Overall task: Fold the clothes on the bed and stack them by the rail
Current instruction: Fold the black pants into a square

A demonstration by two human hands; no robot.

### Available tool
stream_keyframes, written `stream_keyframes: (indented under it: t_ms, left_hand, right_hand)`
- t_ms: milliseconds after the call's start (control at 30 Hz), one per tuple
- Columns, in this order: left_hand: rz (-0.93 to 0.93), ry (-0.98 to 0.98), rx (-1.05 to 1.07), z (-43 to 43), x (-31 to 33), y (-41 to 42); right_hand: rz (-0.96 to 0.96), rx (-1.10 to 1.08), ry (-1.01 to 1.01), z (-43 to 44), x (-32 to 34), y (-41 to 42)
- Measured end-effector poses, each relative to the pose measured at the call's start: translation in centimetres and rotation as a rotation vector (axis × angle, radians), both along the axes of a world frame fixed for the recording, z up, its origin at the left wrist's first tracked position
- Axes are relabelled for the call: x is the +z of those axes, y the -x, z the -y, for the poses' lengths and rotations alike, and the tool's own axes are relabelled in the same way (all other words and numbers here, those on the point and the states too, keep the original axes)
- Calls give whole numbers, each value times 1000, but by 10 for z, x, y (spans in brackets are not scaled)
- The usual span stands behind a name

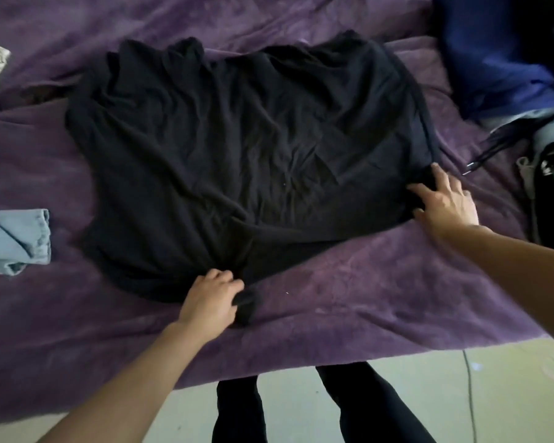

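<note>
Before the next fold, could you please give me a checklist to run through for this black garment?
1. The black garment is spread on the purple blanket: ok.
2. Fabric smooth: not ok, wrinkled across the middle.
3. The left hand grips the near edge: ok.
4. The right hand rests on the right corner, fingers spread: ok.
5. The light blue denim piece lies apart from the garment: ok.
6. Which side faces up: cannot tell.
</note>
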State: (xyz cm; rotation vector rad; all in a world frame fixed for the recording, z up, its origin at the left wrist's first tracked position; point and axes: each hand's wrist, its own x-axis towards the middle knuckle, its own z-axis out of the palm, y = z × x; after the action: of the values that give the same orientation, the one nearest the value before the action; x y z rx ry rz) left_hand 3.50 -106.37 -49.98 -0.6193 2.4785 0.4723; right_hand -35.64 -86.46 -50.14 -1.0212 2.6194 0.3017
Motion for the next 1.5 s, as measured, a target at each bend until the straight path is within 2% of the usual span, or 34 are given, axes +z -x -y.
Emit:
stream_keyframes:
  t_ms: [67, 133, 233, 333, 400, 533, 600, 767, 867, 967, 1033, 1100, 1200, 1333, 1367, 1433, 1500]
  left_hand:
    - [-44, -100, 213, -1, 2, 0]
    - [-35, -172, 435, 4, 10, -2]
    - [73, -242, 631, 15, 30, -9]
    - [55, -300, 718, 20, 46, -14]
    - [-49, -258, 790, 29, 58, -9]
    - [-323, 5, 907, 77, 73, 21]
    - [-352, 84, 936, 110, 71, 40]
    - [-333, 116, 1114, 152, 56, 74]
    - [-301, 217, 1071, 137, 50, 63]
    - [-114, 164, 968, 112, 41, 32]
    - [58, 185, 870, 103, 32, 8]
    - [146, 240, 848, 102, 24, -11]
    - [63, 287, 872, 118, 10, -29]
    - [-144, 172, 982, 159, 7, -42]
    - [-211, 137, 1030, 171, 10, -44]
    - [-323, 90, 1035, 192, 15, -51]
    - [-334, -44, 943, 202, 23, -60]
  right_hand:
    - [79, -4, 194, -8, 1, 8]
    - [110, 101, 261, -24, 11, 9]
    - [176, 246, 149, -62, 29, 8]
    - [253, 201, 25, -89, 39, 7]
    - [211, 155, 67, -88, 42, 10]
    - [40, 100, 217, -45, 50, 38]
    - [24, 86, 217, -9, 53, 62]
    - [1, -44, 229, 69, 58, 106]
    - [-83, 143, 295, 75, 63, 89]
    - [16, 401, 284, 59, 49, 46]
    - [91, 479, 223, 55, 33, 14]
    - [138, 533, 200, 62, 19, -17]
    - [152, 570, 119, 84, 3, -58]
    - [220, 409, -239, 132, 0, -88]
    - [210, 379, -271, 146, 5, -93]
    - [121, 361, -187, 177, 16, -104]
    - [79, 342, 47, 209, 24, -121]
